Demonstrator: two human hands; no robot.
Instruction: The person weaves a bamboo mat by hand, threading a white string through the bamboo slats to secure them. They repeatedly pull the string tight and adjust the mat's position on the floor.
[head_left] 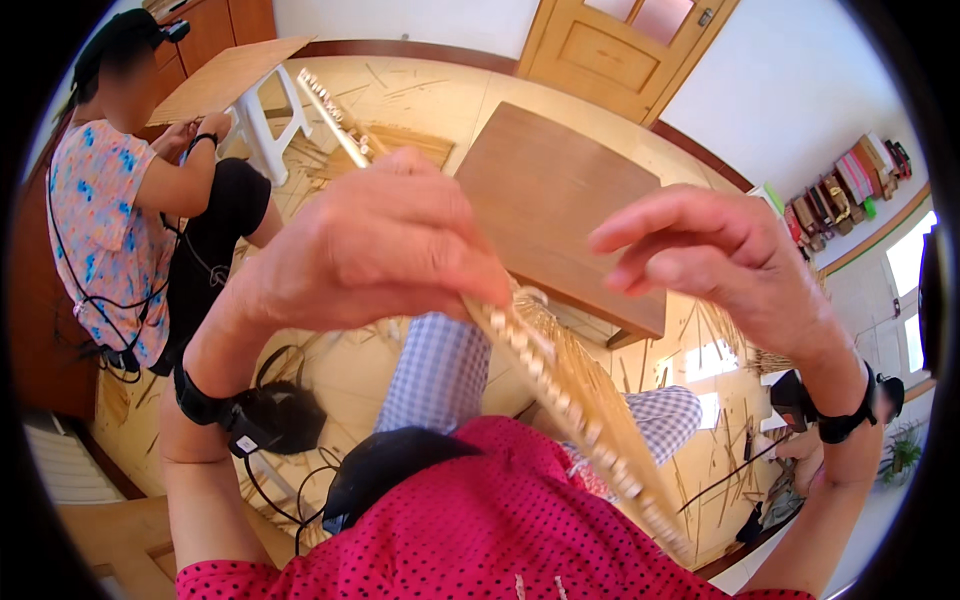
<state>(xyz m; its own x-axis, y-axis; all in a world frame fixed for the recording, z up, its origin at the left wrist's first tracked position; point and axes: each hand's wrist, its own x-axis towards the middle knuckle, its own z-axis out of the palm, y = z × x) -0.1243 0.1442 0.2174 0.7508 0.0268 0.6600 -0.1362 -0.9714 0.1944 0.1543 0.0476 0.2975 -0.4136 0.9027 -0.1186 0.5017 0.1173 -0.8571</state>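
My left hand (385,245) is closed, with thumb and fingers pinching a long, narrow straw mat (580,405) by its edge. A row of small pale knots or tufts runs along that edge. The mat slants from the upper left, past my hand, down to the lower right across my lap. Its golden stalks show below and to the right of my fingers. To the right, my right hand (725,255) hangs in the air, fingers bent and apart from the thumb, with nothing visible in it. It does not touch the mat.
A brown low table (570,190) stands just ahead. On the left a person (120,220) sits by a board on a white plastic stool (262,135). Loose stalks litter the tiled floor. Another person is partly visible at far right. Black cables hang by my left arm.
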